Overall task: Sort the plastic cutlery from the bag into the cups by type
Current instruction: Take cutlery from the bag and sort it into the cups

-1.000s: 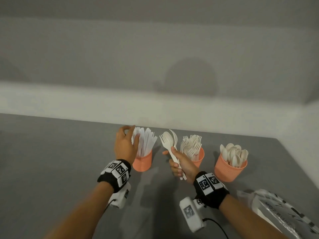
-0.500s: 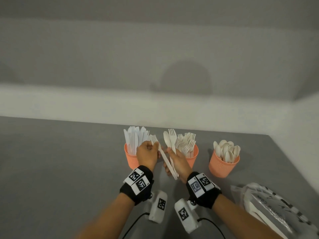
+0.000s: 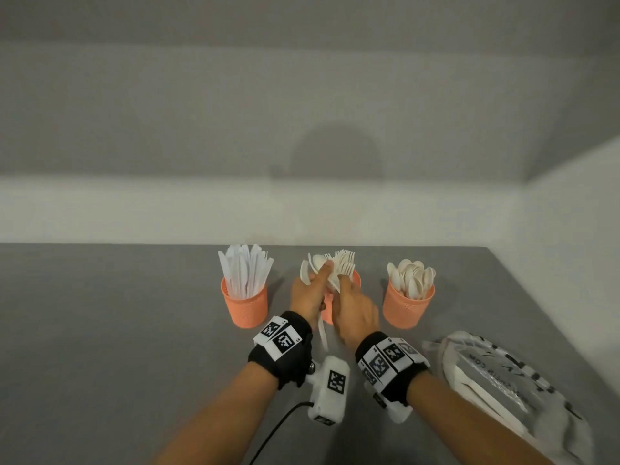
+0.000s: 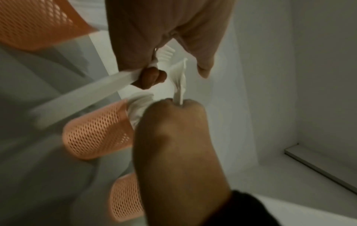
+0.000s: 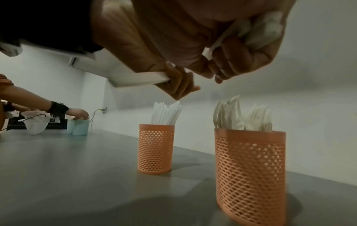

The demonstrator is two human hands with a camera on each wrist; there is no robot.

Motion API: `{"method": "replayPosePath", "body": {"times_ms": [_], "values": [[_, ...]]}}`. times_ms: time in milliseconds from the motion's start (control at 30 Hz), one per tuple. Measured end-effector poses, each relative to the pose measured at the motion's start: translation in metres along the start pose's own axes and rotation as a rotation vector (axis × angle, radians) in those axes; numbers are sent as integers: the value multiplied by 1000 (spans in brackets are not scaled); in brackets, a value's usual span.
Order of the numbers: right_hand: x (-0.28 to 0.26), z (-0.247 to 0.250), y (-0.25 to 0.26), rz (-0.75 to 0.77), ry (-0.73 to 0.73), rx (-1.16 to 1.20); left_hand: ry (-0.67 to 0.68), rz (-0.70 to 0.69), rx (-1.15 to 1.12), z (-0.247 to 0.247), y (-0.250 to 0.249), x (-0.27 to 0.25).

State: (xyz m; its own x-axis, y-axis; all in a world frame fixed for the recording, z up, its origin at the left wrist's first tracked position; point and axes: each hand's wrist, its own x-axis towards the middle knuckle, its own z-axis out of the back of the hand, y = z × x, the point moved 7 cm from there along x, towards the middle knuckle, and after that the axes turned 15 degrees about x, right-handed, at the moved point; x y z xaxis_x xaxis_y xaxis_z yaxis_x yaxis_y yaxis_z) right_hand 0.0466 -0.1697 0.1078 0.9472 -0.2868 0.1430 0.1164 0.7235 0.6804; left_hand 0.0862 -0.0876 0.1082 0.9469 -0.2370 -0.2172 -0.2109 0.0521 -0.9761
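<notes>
Cutlery (image 3: 327,275) fills both hands; right-wrist view adds someone's distant arm (image 5: 36,105).

The three cups, left (image 3: 246,307), middle (image 3: 328,305) and right (image 3: 407,308), are orange with a mesh of small holes. The knives (image 3: 246,270), forks (image 3: 345,265) and spoons (image 3: 411,278) in them are white. The table (image 3: 100,330) is plain grey. The wristbands (image 3: 285,347) are black with black-and-white square-coded tags. The bag (image 3: 510,380) at the near right is clear with black lettering.
</notes>
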Motion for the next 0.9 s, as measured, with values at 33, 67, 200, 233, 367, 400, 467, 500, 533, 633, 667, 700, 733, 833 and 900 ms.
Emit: {"method": "replayPosePath", "body": {"times_ms": [33, 67, 200, 233, 367, 400, 467, 500, 533, 633, 667, 700, 733, 833, 900], "values": [[-2, 0, -2, -13, 4, -10, -7, 13, -10, -6, 2, 0], [-4, 1, -4, -17, -1, -3, -31, 34, -12, -9, 4, 1], [-11, 10, -15, 14, -27, 141, -86, 81, 14, -13, 15, 7], [-13, 12, -18, 16, -24, 167, -78, 73, 21, -14, 16, 8], [-19, 20, -27, -46, -11, 294, -172, 40, 3, -2, 14, 13], [-20, 23, -30, -63, -8, 356, -207, 24, -22, 3, 11, 15], [-21, 30, -35, -118, -12, 556, -231, -18, -110, 10, 2, 17], [-21, 33, -39, -157, -7, 662, -215, -30, -131, 11, -3, 19], [-21, 36, -41, -200, 16, 757, -183, -42, -124, 11, -7, 19], [-25, 35, -46, -332, 174, 1001, 15, -79, -40, -2, -16, 15], [-25, 36, -47, -355, 224, 1056, 109, -87, -12, -10, -19, 9], [-26, 36, -47, -369, 272, 1105, 202, -99, 20, -19, -21, 3], [-27, 37, -46, -378, 316, 1147, 281, -117, 53, -28, -23, -5], [-29, 39, -39, -386, 440, 1227, 350, -209, 152, -44, -31, -23], [-30, 41, -39, -392, 471, 1206, 307, -235, 196, -49, -34, -25]]}}
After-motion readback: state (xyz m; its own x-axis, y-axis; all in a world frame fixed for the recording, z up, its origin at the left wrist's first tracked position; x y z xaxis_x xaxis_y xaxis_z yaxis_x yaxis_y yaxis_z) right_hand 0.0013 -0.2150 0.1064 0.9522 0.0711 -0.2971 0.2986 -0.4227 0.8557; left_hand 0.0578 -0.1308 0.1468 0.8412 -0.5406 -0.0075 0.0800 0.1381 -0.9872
